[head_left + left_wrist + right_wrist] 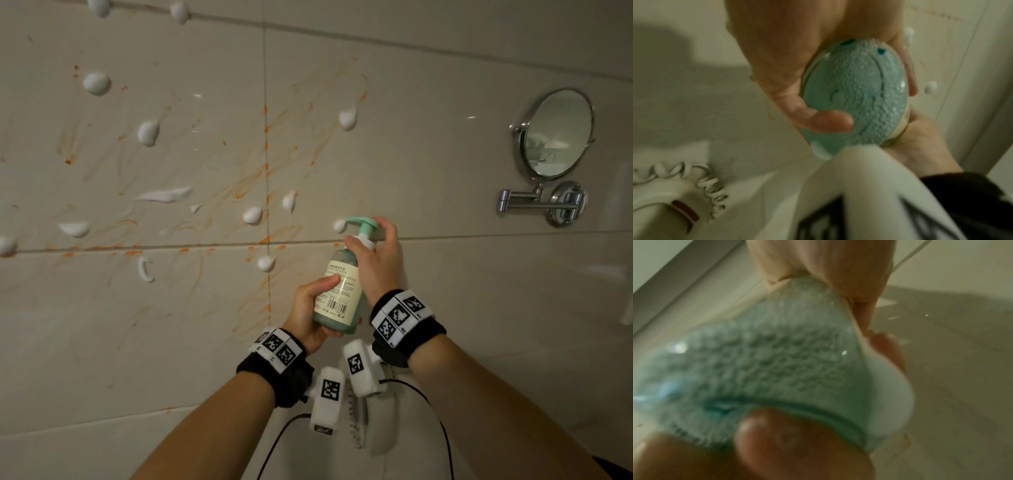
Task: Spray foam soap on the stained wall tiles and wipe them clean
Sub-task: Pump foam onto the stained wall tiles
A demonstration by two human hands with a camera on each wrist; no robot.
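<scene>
A foam soap bottle (pixel 339 291) with pale green liquid and a green pump is held up close to the beige wall tiles (pixel 428 154). My left hand (pixel 317 303) grips the bottle's lower body; its underside (pixel 855 97) fills the left wrist view. My right hand (pixel 375 245) is curled over the pump head with its thumb at the neck. A dab of white foam (pixel 339 225) sits at the nozzle tip against the wall. Orange stains (pixel 267 164) streak the tiles, and several white foam blobs (pixel 97 83) dot them. The right wrist view shows only the blurred bottle (pixel 777 361) and fingers.
A round chrome mirror (pixel 556 133) on a swing arm is fixed to the wall at the right. A white wall-mounted unit with a coiled cord (pixel 659 207) hangs below my hands. Black cables trail from my wrist cameras (pixel 442 428).
</scene>
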